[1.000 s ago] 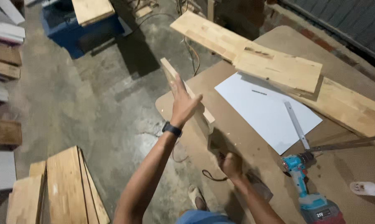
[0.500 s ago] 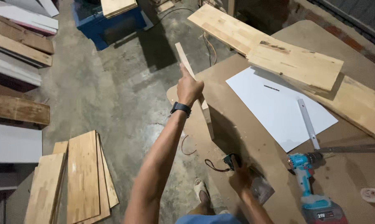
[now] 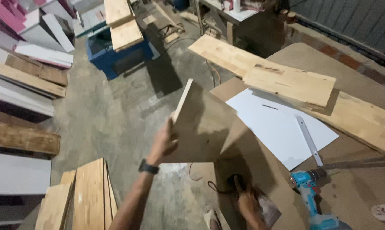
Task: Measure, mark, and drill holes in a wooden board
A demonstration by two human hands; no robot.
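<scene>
Over concrete floor (image 3: 115, 115), left hand (image 3: 165, 142) has swung gripped board (image 3: 199, 127) broadside; right hand (image 3: 248, 204) clutches sander (image 3: 267, 208).

On the table (image 3: 371, 64) lay two pale wooden planks (image 3: 286, 83), one white sheet (image 3: 282, 125), one metal ruler (image 3: 308, 139) and one turquoise cordless drill (image 3: 314, 200). Two hands (image 3: 165, 140) were in view, the left gripping one wooden board (image 3: 199, 127) and the right holding one dark sanding tool (image 3: 260, 204). On the floor (image 3: 115, 110) stood one stack of planks (image 3: 88, 196) and one blue machine (image 3: 120, 53) carrying two boards.
</scene>
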